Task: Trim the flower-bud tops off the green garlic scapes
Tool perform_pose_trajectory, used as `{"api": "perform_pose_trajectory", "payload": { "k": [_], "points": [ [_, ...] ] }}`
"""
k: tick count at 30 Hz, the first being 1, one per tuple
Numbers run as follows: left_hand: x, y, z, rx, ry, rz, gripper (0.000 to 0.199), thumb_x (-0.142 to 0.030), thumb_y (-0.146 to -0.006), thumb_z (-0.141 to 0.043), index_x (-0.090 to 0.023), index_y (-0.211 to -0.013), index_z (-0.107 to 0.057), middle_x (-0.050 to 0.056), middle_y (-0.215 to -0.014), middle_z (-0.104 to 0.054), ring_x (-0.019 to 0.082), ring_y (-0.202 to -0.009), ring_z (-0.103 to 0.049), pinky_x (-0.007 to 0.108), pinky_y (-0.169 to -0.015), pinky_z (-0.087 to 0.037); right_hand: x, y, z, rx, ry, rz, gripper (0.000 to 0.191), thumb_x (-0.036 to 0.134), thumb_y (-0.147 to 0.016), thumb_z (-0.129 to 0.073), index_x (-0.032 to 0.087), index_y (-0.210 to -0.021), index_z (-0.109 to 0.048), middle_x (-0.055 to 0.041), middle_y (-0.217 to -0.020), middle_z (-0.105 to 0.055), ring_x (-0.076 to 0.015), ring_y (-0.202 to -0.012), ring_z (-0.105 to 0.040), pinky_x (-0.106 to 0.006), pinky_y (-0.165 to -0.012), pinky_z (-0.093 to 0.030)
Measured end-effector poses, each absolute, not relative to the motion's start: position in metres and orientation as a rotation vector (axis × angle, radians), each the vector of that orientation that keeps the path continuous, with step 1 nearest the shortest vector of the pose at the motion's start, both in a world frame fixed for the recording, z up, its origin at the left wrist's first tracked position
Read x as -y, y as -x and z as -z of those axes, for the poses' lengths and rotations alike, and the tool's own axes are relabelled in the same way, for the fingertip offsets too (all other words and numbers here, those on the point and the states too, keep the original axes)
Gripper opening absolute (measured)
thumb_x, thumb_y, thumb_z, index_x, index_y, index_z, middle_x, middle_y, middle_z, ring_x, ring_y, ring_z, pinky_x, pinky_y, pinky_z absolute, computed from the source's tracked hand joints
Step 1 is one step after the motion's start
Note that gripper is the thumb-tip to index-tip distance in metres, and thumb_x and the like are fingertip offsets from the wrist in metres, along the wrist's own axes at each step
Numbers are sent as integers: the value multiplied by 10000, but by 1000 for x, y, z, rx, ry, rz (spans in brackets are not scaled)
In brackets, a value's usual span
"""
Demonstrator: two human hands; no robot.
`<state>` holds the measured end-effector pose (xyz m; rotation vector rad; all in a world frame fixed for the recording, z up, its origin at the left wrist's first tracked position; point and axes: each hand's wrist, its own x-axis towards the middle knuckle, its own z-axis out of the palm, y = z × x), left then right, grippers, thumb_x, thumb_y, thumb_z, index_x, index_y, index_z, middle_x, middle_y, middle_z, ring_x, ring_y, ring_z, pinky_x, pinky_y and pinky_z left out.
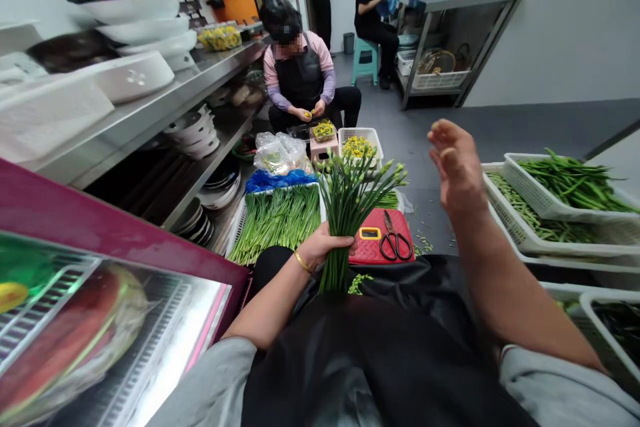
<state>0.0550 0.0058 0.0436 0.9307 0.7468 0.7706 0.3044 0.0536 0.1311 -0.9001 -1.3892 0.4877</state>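
My left hand, with a gold bracelet at the wrist, is wrapped round an upright bunch of flowering chives above my lap. The stems end in pale green buds. Raised to the right, well apart from the bunch, my right hand is empty with its fingers stretched up. Black-handled scissors lie on a red plastic surface just beyond my knees. More chives fill a white crate to the left of the bunch. A small green sprig rests on my black apron.
Opposite me a seated co-worker handles yellow blossoms beside a white basket of them. White baskets of green beans stand at right. A steel shelf with dishes and a purple-framed display case border the left.
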Motion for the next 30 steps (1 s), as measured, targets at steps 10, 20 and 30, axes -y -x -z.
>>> {"api": "perform_pose_trajectory", "payload": {
  "k": [10,20,30],
  "points": [
    [0,-53,-46,-659,-1005,-692,415,-374,-508,-869,-83,-699,-643,51,-621,-642,136,-550,-599,283,-593,-506,-86,-246,-223,2322,939,-854,475,652,-804,-540,251,-992,-712,-46,-1112,-687,-242,-1086,-612,-421,-1045,-425],
    [-12,-53,-39,-836,-807,-866,468,-323,-412,-896,-104,-687,-588,15,-574,-629,95,-497,-574,232,-532,-474,-14,-235,-129,1891,1182,-301,185,355,-786,-650,186,-849,-694,-27,-636,-610,-134,-530,-507,-280,-541,-411],
    [-6,-55,-41,-860,-900,-819,538,-393,-418,-894,-110,-736,-566,1,-591,-621,90,-490,-563,237,-522,-476,-32,-233,-111,1973,1374,-504,232,327,-772,-648,183,-600,-590,-1,-502,-565,-137,-505,-537,-257,-539,-365]
  ]
}}
